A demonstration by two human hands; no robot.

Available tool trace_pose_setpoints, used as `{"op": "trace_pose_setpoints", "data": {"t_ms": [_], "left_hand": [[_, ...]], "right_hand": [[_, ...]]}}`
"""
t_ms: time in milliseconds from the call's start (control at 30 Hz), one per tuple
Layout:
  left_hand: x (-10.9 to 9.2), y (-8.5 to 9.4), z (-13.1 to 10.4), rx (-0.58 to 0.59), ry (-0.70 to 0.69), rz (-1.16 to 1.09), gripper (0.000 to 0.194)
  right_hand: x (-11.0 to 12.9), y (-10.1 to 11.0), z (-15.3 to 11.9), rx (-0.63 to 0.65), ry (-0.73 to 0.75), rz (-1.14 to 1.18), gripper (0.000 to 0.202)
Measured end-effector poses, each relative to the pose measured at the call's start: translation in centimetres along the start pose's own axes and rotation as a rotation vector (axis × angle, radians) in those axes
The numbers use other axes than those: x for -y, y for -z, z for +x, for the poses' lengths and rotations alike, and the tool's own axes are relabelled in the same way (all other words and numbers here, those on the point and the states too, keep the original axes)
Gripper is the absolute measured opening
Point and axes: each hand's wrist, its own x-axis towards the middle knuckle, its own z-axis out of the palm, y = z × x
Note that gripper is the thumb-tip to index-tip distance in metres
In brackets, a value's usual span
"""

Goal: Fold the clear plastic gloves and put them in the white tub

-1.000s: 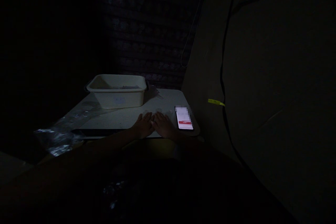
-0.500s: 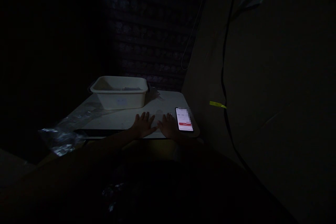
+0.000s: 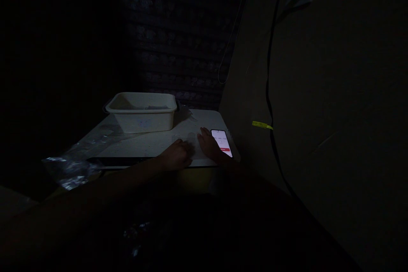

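The left hand (image 3: 177, 155) is curled at the table's (image 3: 137, 147) near edge, too dark to tell whether it grips anything; the right hand (image 3: 208, 143) stretches its fingers forward, thumb apart, just beside the lit phone (image 3: 222, 141), while a pale tub (image 3: 143, 121) stands farther back to the left

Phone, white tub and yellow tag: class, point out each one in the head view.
Phone (image 3: 223, 141): head view, on its lit screen.
White tub (image 3: 153, 122): head view, on its front wall.
Yellow tag (image 3: 259, 124): head view, on its flat strip.
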Motion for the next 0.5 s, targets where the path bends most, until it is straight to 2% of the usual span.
{"op": "trace_pose_setpoints", "data": {"t_ms": [133,300,500], "left_hand": [[-0.5,-0.6,0.3,-0.014,-0.043,0.058,0.014],[-0.6,-1.1,0.6,0.019,-0.078,0.132,0.012],[-1.1,-1.0,1.5,0.065,-0.098,0.149,0.011]], "right_hand": [[-1.6,1.3,0.8,-0.136,-0.044,0.103,0.042],[-3.3,1.6,0.6,-0.127,-0.064,0.089,0.039],[-2.6,1.9,0.5,-0.145,-0.064,0.066,0.039]]}}
